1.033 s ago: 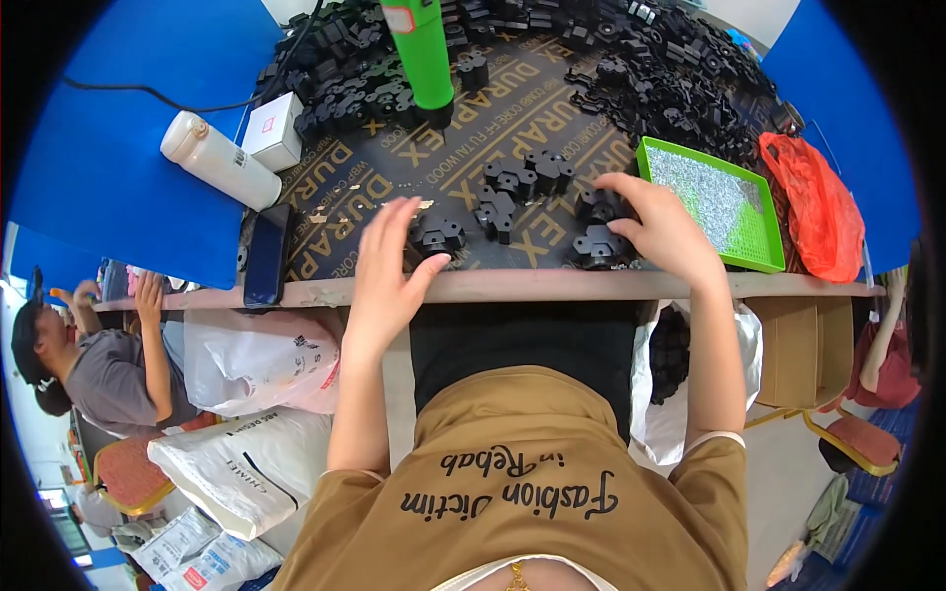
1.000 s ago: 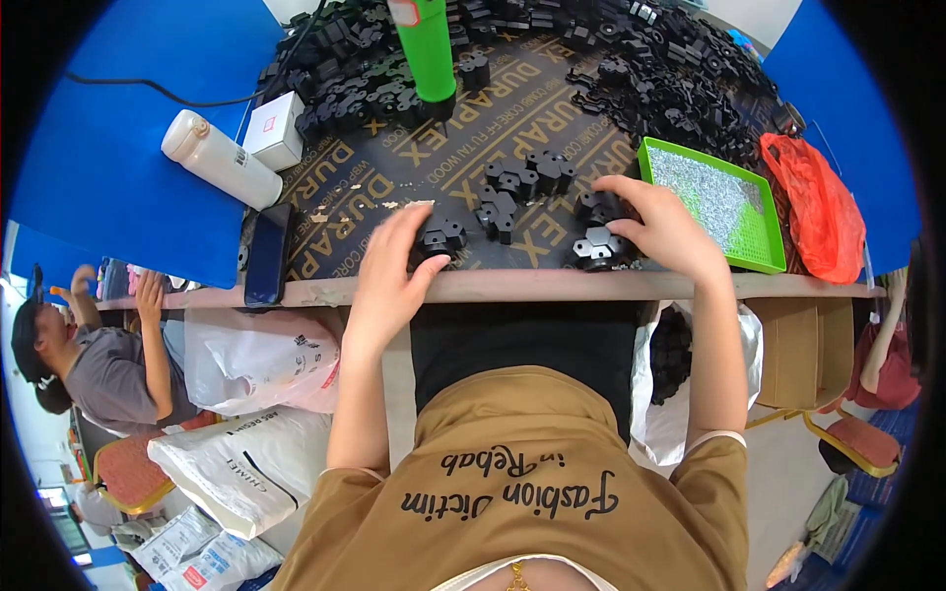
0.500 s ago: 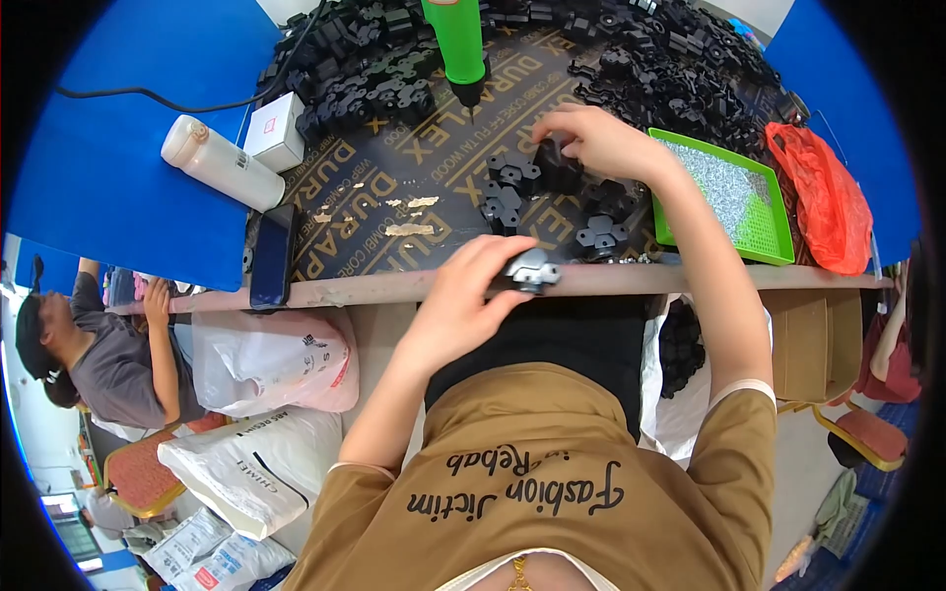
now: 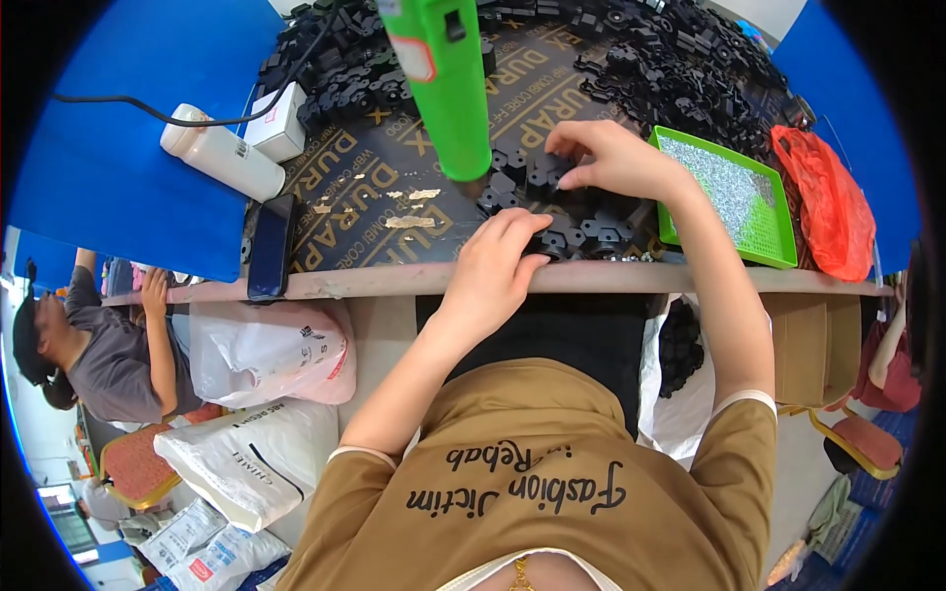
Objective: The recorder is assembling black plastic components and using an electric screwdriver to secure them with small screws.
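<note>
My left hand (image 4: 496, 260) is at the table's front edge, thumb and fingers curled at the side of a black plastic part (image 4: 562, 237) with lobed ends. Just beyond it my right hand (image 4: 619, 163) pinches another black plastic part (image 4: 544, 178) between thumb and fingers. A green power screwdriver (image 4: 445, 108) hangs tip down to the left of that part. Its tip is hard to make out near more black parts (image 4: 501, 184). Close to my left hand's part lies one more black part (image 4: 606, 229).
A green tray (image 4: 784, 236) of small silvery screws stands at right, beside a red plastic bag (image 4: 826, 212). Heaps of black parts (image 4: 680, 74) cover the table's far side. A white bottle (image 4: 225, 158), white box (image 4: 278, 123) and phone (image 4: 271, 246) are at left. Another person (image 4: 113, 345) sits far left.
The green screwdriver has come lower and nearer. My left hand has moved forward and right, from the table edge to the black parts. My right hand has come slightly nearer with its part.
</note>
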Demonstrator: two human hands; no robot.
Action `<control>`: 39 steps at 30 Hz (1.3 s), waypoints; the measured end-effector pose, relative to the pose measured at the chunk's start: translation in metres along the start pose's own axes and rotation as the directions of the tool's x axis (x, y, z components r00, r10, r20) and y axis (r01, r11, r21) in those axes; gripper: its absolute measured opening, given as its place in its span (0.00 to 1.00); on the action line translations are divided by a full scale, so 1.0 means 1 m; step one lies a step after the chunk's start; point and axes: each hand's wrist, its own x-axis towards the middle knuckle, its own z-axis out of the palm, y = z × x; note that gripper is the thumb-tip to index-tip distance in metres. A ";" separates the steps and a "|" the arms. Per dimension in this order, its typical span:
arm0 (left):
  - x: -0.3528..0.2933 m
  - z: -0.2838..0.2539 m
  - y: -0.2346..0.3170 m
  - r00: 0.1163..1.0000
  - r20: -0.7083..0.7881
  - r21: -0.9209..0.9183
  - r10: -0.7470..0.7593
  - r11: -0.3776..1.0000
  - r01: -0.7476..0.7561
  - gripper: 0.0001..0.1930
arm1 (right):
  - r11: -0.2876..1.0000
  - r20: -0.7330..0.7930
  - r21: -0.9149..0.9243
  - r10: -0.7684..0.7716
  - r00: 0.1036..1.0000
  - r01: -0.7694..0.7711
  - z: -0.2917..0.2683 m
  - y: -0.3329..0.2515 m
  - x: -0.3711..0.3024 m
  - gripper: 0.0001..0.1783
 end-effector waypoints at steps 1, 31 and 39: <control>0.000 0.001 0.000 0.999 -0.034 0.025 0.019 1.000 -0.018 0.20 | 1.000 0.000 0.000 0.000 1.000 0.000 -0.001 -0.005 -0.002 0.20; -0.022 -0.034 -0.013 0.977 -0.169 0.066 -0.134 0.987 0.147 0.20 | 0.994 0.350 -0.014 -0.096 0.932 0.107 0.022 -0.047 0.059 0.16; -0.018 -0.034 -0.013 0.983 -0.126 0.055 -0.130 0.989 0.138 0.23 | 0.986 0.240 0.104 -0.151 0.959 0.130 0.027 -0.035 0.048 0.19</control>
